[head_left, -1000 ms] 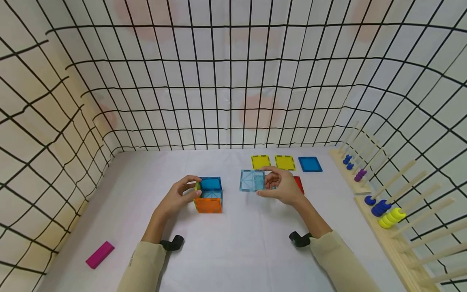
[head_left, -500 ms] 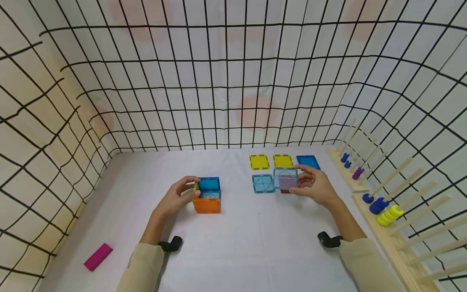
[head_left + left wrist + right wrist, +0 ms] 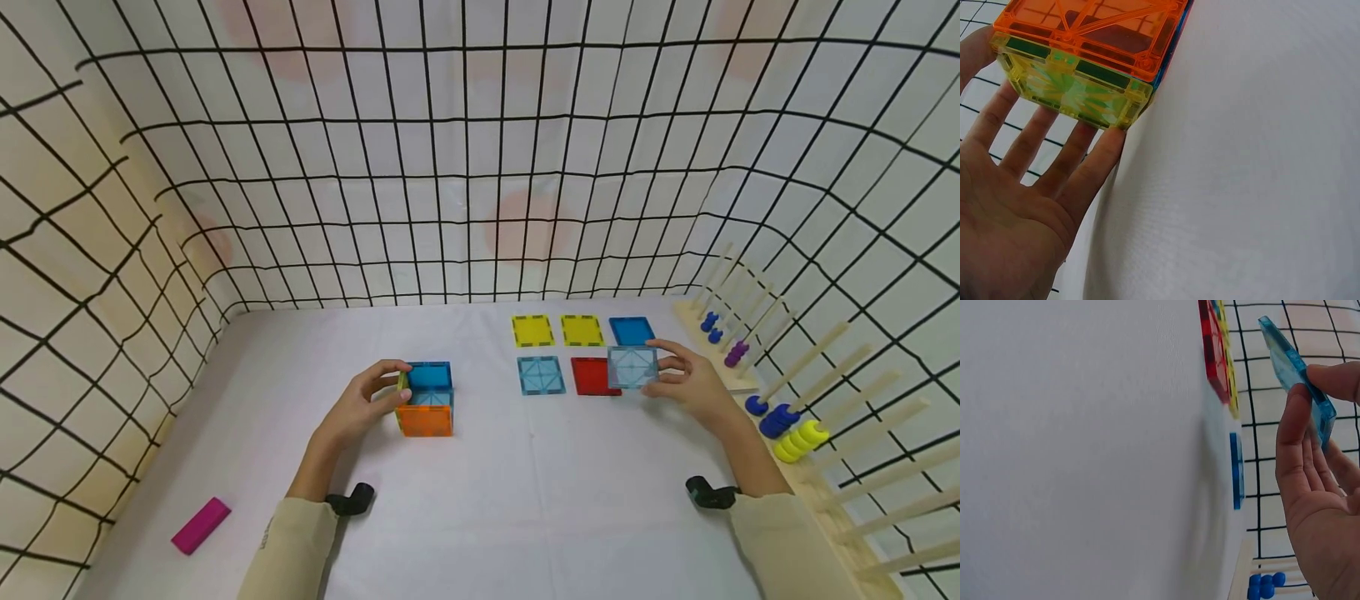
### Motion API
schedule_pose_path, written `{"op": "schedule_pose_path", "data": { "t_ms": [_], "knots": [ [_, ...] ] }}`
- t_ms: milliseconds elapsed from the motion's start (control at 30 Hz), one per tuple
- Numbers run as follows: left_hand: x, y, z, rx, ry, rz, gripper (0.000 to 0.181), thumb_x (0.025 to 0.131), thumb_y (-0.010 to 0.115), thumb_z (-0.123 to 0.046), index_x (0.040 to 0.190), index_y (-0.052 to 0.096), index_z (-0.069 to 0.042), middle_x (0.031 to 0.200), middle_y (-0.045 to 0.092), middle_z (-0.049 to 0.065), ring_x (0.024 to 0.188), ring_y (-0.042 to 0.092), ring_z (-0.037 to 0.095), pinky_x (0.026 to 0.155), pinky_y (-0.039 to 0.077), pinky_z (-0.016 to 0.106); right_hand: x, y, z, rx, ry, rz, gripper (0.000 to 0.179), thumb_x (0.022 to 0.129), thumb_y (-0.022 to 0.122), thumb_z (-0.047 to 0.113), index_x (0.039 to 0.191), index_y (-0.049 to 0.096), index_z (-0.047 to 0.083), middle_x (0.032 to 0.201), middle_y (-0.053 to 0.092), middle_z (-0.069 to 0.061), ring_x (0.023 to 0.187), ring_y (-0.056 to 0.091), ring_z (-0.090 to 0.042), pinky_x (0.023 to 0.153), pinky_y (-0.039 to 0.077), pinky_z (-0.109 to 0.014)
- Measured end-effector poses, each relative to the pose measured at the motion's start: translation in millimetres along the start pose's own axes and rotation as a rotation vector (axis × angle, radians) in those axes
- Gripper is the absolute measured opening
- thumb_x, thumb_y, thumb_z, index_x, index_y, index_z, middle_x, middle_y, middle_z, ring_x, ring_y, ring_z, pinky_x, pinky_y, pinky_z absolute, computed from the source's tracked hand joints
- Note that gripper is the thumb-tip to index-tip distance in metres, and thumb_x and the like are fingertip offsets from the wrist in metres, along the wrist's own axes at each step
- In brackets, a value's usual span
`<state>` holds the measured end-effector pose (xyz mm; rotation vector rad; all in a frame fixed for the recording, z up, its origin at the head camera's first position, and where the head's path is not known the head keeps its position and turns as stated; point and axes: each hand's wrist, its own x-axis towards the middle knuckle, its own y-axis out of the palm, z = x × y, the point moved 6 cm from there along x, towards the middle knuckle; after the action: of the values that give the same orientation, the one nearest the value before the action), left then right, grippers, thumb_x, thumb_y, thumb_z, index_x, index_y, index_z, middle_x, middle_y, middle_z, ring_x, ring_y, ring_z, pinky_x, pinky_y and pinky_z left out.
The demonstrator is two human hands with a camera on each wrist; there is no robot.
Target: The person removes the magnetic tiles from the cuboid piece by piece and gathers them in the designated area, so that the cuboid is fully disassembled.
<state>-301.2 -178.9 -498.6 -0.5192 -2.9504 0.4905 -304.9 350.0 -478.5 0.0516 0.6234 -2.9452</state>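
Note:
My left hand (image 3: 356, 410) grips the left side of a small box of magnetic tiles (image 3: 425, 422), open at the top. In the left wrist view the thumb and fingertips hold the edges of its yellow wall (image 3: 1072, 90), beside an orange tile (image 3: 1104, 25). To the right, my right hand (image 3: 697, 388) pinches a light blue magnetic tile (image 3: 632, 367) by its right edge, above the table. The right wrist view has that tile (image 3: 1294, 369) edge-on between thumb and fingers. In the head view it overlaps the right end of a red tile (image 3: 591, 377).
Two yellow tiles (image 3: 532, 331) and a darker blue tile (image 3: 632, 330) lie in the back row, with another light blue tile (image 3: 541, 376) in front. Wooden bead stands (image 3: 813, 492) line the right edge. A magenta block (image 3: 201, 526) lies front left. Black wire grid surrounds the table.
My right hand has carried the light blue tile to the right, past the other light blue tile and the red one, both now uncovered more. The left hand stays on the box.

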Motion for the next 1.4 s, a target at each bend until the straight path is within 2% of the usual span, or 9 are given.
{"op": "schedule_pose_path", "data": {
  "t_ms": [200,400,567,767,900,1000,1200,1400],
  "knots": [
    [-0.1,-0.2,-1.3,-0.002,0.004,-0.002,0.041,0.1,0.067,-0.03,0.139,0.056,-0.019,0.157,0.046,0.005,0.146,0.039,0.045,0.114,0.03,0.076,-0.4,-12,-13,-0.034,0.043,-0.025,0.08,0.091,0.079,0.015,0.158,0.036,0.013,0.117,0.056,-0.014,0.088,0.069,-0.012,0.082,0.062,-0.028],
    [-0.7,0.4,0.1,-0.009,0.001,0.0,0.043,0.101,0.066,-0.03,0.14,0.055,-0.017,0.158,0.045,0.005,0.147,0.039,0.044,0.114,0.031,0.075,1.3,-20,-24,-0.113,0.081,-0.037,0.08,0.09,0.077,0.013,0.159,0.036,0.011,0.12,0.054,-0.02,0.087,0.065,-0.016,0.078,0.06,-0.023],
    [-1.7,1.3,0.1,-0.013,-0.004,0.002,0.044,0.1,0.067,-0.03,0.14,0.055,-0.017,0.158,0.045,0.005,0.147,0.038,0.044,0.115,0.031,0.075,7.3,-23,-34,-0.182,0.129,-0.006,0.084,0.089,0.075,0.011,0.161,0.031,0.01,0.124,0.048,-0.024,0.08,0.062,-0.019,0.068,0.058,-0.027],
    [-1.9,1.8,-1.7,-0.004,-0.006,0.001,0.044,0.1,0.067,-0.031,0.141,0.054,-0.017,0.159,0.044,0.005,0.147,0.038,0.045,0.115,0.031,0.075,16.3,-24,-37,-0.395,0.133,0.039,0.083,0.09,0.073,0.016,0.16,0.03,0.006,0.132,0.047,-0.03,0.089,0.057,-0.026,0.062,0.054,-0.031],
    [-1.8,1.6,-3.5,-0.004,-0.003,0.0,0.045,0.1,0.067,-0.03,0.141,0.054,-0.017,0.158,0.044,0.006,0.147,0.038,0.045,0.115,0.031,0.075,21.5,-25,-36,-0.55,0.096,0.059,0.081,0.085,0.079,0.021,0.153,0.039,0.004,0.121,0.054,-0.026,0.09,0.056,-0.028,0.064,0.051,-0.031],
    [-1.6,1.8,-3.9,-0.004,0.002,0.002,0.045,0.1,0.067,-0.029,0.141,0.054,-0.016,0.159,0.044,0.007,0.147,0.038,0.046,0.114,0.032,0.075,23.8,-26,-34,-0.628,0.085,0.084,0.08,0.082,0.083,0.026,0.149,0.044,0.006,0.113,0.054,-0.021,0.09,0.055,-0.028,0.065,0.046,-0.03],
    [-1.6,2.1,-4.2,-0.011,0.001,-0.002,0.044,0.101,0.067,-0.028,0.141,0.054,-0.016,0.159,0.043,0.007,0.146,0.038,0.046,0.114,0.031,0.075,24.4,-28,-31,-0.662,0.123,0.119,0.078,0.082,0.081,0.028,0.149,0.046,0.006,0.111,0.053,-0.02,0.093,0.052,-0.031,0.066,0.044,-0.031],
    [-1.2,1.1,-4.1,-0.008,-0.014,-0.005,0.043,0.1,0.066,-0.031,0.14,0.055,-0.019,0.159,0.044,0.005,0.147,0.038,0.044,0.115,0.031,0.074,23.9,-29,-29,-0.688,0.088,0.115,0.079,0.082,0.079,0.025,0.149,0.045,0.002,0.113,0.057,-0.022,0.096,0.055,-0.032,0.071,0.05,-0.034]
  ]
}}
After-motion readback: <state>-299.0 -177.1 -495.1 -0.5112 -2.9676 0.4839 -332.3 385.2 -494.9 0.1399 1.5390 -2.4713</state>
